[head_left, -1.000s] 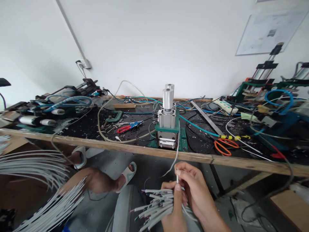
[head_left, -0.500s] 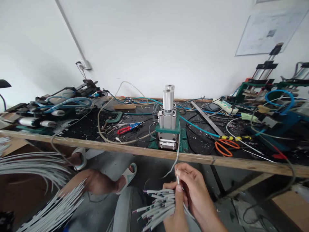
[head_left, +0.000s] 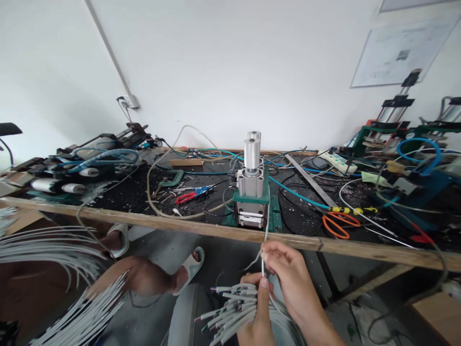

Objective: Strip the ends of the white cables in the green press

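In the head view, my left hand (head_left: 261, 312) is closed around a bundle of white cables (head_left: 232, 312) whose cut ends fan out leftward, some with coloured wire tips. Its thumb also presses on a single white cable (head_left: 263, 269) that stands up from the bundle. My right hand (head_left: 290, 274) pinches this cable higher up between thumb and fingers, just below the table's front edge. Right above my hands, a small pneumatic press (head_left: 251, 185) with a silver cylinder and green plate stands at the table edge. A thin pale hose or cable hangs down beside it.
On the table (head_left: 201, 226) lie red-and-blue pliers (head_left: 190, 194), a green clamp (head_left: 173, 179), orange-handled scissors (head_left: 340, 225), a steel ruler (head_left: 310, 181) and hoses. Machines stand left and right. At left, a person's leg (head_left: 151, 274) and more cable bundles (head_left: 86, 307) show.
My hands have drawn slightly apart, with a longer piece of the single cable visible between them. My right hand's fingertips now reach nearer the table edge. The view has tilted a little upward.
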The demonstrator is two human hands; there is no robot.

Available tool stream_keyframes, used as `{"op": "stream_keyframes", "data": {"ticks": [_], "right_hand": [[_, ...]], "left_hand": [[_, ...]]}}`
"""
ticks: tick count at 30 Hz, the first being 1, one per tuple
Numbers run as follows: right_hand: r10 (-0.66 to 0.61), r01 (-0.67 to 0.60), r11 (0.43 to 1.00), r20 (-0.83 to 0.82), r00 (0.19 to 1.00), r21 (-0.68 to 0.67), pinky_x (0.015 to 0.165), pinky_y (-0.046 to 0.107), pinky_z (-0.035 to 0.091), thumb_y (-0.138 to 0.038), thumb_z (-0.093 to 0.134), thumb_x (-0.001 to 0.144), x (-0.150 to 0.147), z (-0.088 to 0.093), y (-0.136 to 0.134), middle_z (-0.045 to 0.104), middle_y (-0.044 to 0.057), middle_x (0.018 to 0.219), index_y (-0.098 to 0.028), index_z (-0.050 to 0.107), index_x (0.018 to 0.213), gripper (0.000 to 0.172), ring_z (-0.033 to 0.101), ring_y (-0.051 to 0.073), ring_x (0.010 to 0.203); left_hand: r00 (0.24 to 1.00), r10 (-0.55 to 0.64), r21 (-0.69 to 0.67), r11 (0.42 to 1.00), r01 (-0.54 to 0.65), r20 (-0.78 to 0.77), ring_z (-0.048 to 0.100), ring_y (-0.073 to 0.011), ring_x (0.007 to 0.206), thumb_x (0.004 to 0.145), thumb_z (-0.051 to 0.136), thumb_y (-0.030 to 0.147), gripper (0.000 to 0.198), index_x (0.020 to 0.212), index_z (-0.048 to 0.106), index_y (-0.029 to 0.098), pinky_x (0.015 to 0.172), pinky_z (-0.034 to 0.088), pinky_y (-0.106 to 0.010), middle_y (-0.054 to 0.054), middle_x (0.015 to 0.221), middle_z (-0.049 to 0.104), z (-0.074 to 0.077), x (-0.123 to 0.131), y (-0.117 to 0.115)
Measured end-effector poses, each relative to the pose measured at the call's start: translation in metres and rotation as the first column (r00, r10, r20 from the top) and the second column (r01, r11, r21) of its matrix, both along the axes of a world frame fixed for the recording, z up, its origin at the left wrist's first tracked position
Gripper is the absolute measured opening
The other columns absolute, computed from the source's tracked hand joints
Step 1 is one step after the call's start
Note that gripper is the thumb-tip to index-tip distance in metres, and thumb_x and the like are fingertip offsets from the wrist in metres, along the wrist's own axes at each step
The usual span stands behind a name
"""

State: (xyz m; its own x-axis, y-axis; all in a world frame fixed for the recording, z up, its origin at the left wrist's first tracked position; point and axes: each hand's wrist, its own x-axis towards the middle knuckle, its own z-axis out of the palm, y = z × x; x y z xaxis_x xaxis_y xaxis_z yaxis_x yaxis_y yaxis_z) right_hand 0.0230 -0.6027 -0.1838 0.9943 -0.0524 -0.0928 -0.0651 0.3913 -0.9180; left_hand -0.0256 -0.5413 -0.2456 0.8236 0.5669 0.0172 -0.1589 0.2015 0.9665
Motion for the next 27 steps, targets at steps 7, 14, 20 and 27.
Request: {"op": "stream_keyframes", "data": {"ticks": [7,14,20,27], "right_hand": [[0.051,-0.051,0.997,-0.005,0.999,0.054,0.050,0.021,0.027,-0.031,0.080,0.067,0.016,-0.001,0.005,0.046,-0.006,0.053,-0.015,0.067,0.070,0.021,0.036,0.007,0.051],[0.064,-0.054,0.986,-0.058,0.996,0.161,0.046,0.019,0.026,-0.029,0.077,0.064,0.018,-0.002,0.011,0.045,-0.008,0.052,-0.017,0.062,0.071,0.021,0.034,0.006,0.046],[0.055,-0.037,0.978,-0.084,0.995,0.203,0.042,0.018,0.024,-0.033,0.079,0.063,0.019,-0.001,0.015,0.047,-0.008,0.054,-0.019,0.060,0.073,0.026,0.036,0.007,0.046],[-0.002,0.004,0.998,-0.029,1.000,0.066,0.040,0.020,0.020,-0.035,0.068,0.069,0.029,-0.004,0.019,0.040,-0.008,0.054,-0.021,0.052,0.066,0.022,0.030,0.008,0.047]], "left_hand": [[0.998,-0.005,-0.173,0.985,0.017,0.068,0.051,-0.0125,0.048,0.083,0.075,0.050,0.033,0.078,0.064,0.019,0.053,0.042,-0.025,0.006,0.055,0.054,0.003,0.012,-0.002],[0.997,-0.056,-0.254,0.965,0.065,0.044,0.046,-0.0090,0.052,0.078,0.079,0.054,0.041,0.076,0.063,0.017,0.051,0.038,-0.019,0.006,0.057,0.052,0.008,0.016,-0.007],[0.999,-0.039,-0.238,0.970,0.043,0.022,0.048,-0.0101,0.052,0.078,0.079,0.054,0.040,0.074,0.065,0.017,0.049,0.038,-0.021,0.004,0.060,0.056,0.012,0.020,-0.005],[0.999,-0.034,-0.242,0.970,0.036,0.015,0.051,-0.0108,0.053,0.073,0.081,0.056,0.043,0.070,0.062,0.018,0.050,0.041,-0.022,0.004,0.060,0.056,0.013,0.030,-0.003]]}}
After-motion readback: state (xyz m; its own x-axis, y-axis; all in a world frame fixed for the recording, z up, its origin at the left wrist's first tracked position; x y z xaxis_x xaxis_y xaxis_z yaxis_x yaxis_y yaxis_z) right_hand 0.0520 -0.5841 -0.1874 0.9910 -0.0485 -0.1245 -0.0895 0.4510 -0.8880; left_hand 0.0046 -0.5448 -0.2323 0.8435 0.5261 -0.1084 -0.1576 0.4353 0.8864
